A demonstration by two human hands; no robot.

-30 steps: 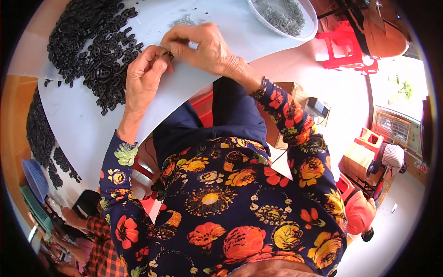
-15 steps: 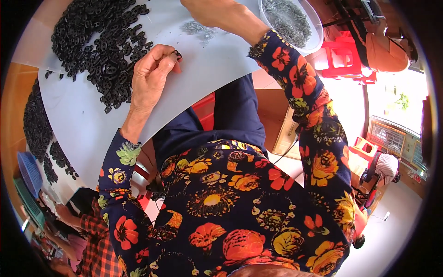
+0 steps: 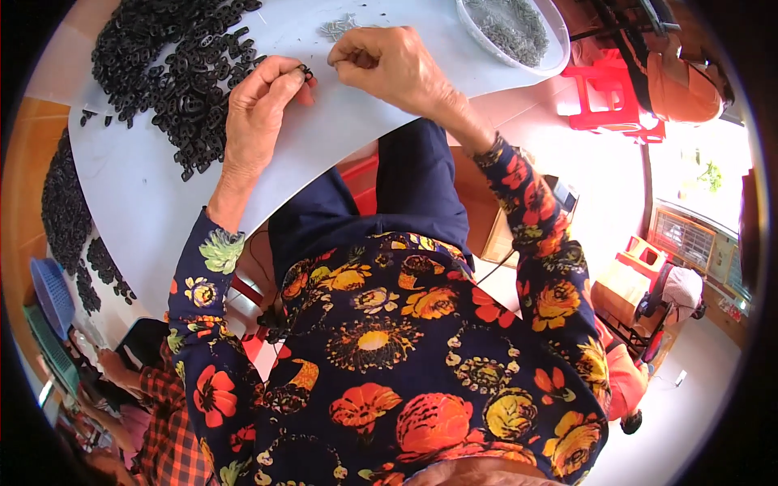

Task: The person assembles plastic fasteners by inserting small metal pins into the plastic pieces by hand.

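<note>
Pinching one black part [image 3: 307,74] with left hand [image 3: 258,109] at eleven o'clock; clenching right hand [image 3: 397,69] at twelve, just apart, cannot tell whether on anything; with bare surface [image 3: 348,117], then curved edge [image 3: 324,166], toward six; near one black pile [image 3: 186,89] at ten, one bowl [image 3: 560,58] at one.

Head-worn fisheye view, looking steeply down
Close above the navy flower-printed cloth shirt [image 3: 421,348], facing the pale, curved-edged table [image 3: 146,202].
</note>
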